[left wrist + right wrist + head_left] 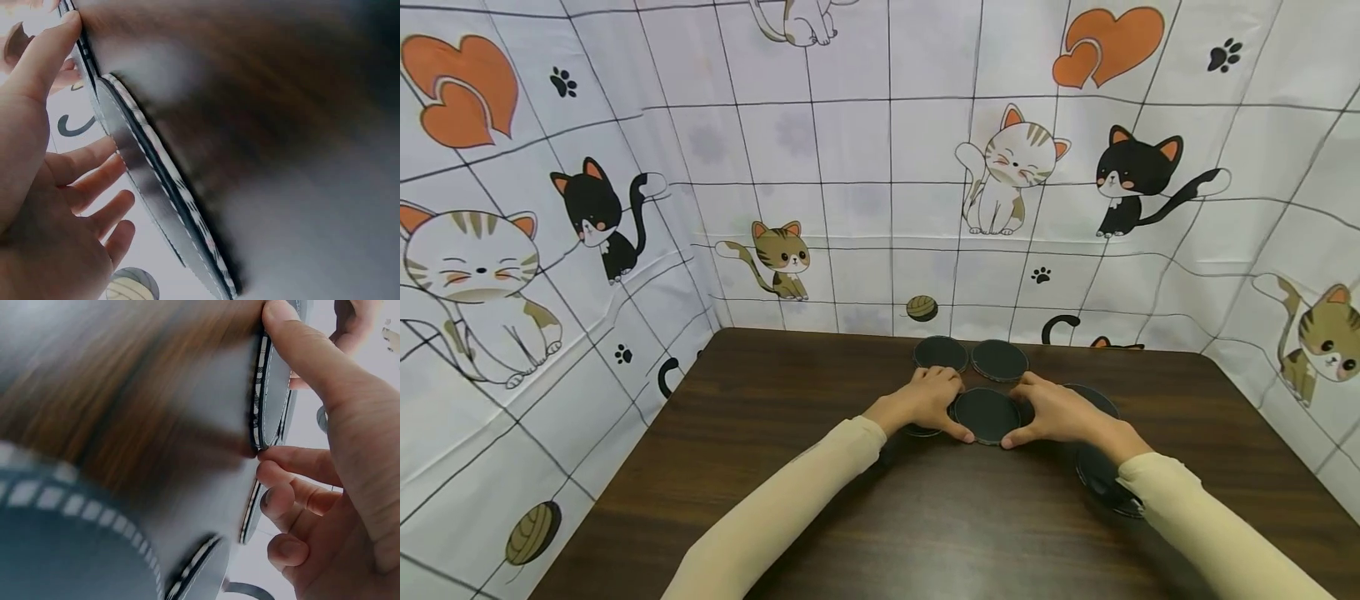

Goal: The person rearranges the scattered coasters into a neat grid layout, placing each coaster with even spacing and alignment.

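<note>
A round dark coaster [987, 415] with a stitched rim lies between both hands. My left hand [928, 400] holds its left side, thumb on the near rim; in the left wrist view its other fingers spread behind another coaster [150, 181]. On the opposite side, my right hand [1056, 408] grips the rim with the thumb [284, 314] in front and a finger farther back. A second coaster [922, 431] shows partly under the left hand. Two more coasters, back-left [940, 353] and back-right [1000, 360], lie side by side behind. Checked black-and-white edging runs round the coasters' sides.
Beyond the right hand lies another coaster [1093, 398], partly covered by it. Nearer, a dark round piece [1101, 479] sits beneath the right forearm. Everything rests on a brown wooden table [760, 392], bordered at back and sides by a cat-print sheet [850, 208].
</note>
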Demonstrator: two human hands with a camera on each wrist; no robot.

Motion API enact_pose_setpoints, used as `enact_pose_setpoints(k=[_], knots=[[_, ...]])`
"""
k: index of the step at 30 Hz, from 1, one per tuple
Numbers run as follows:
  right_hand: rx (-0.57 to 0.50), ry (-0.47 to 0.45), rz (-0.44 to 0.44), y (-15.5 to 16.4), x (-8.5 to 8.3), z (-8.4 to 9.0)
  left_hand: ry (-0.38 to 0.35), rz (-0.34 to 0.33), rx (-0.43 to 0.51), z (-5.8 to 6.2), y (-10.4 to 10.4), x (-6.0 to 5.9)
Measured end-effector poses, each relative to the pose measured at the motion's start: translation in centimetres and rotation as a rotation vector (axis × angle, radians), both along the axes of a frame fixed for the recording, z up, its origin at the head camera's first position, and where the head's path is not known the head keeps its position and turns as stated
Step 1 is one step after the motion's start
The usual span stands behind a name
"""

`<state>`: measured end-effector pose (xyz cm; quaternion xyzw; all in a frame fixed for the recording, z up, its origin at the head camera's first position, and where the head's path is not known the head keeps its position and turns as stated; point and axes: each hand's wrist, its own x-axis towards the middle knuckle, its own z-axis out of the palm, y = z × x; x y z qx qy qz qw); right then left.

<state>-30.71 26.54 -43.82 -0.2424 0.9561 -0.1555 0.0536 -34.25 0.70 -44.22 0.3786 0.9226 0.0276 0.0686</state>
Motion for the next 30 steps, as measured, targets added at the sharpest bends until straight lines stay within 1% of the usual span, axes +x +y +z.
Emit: enact_pose_setpoints(k=[5,8,12,15,19,25,30], knots=[[-0.005,-0.005,0.032,-1.2,-0.2,-0.2,-0.012,0.019,0.007,0.0,-1.4,0.4],[-0.008,0.001,0.061,-2.0,-0.5,-0.2,-0.005,0.034,0.009,-0.1,-2.2,0.5],[-0.003,0.002,0.073,-3.2,-0.9,-0.1,0.004,0.049,0.009,0.0,-3.3,0.5],[-0.003,0.002,0.084,-4.2,-1.2,0.0,0.014,0.059,-0.012,0.2,-4.2,0.4],[-0.003,-0.006,0.103,-4.9,-1.5,-0.1,0.017,0.067,-0.050,0.4,-4.7,0.4],[0.013,-0.006,0.086,-5.1,-1.7,0.1,0.016,0.061,-0.043,0.7,-4.8,0.2],[0.018,-0.007,0.088,-5.0,-1.7,0.0,0.007,0.055,-0.047,0.6,-4.7,0.1]])
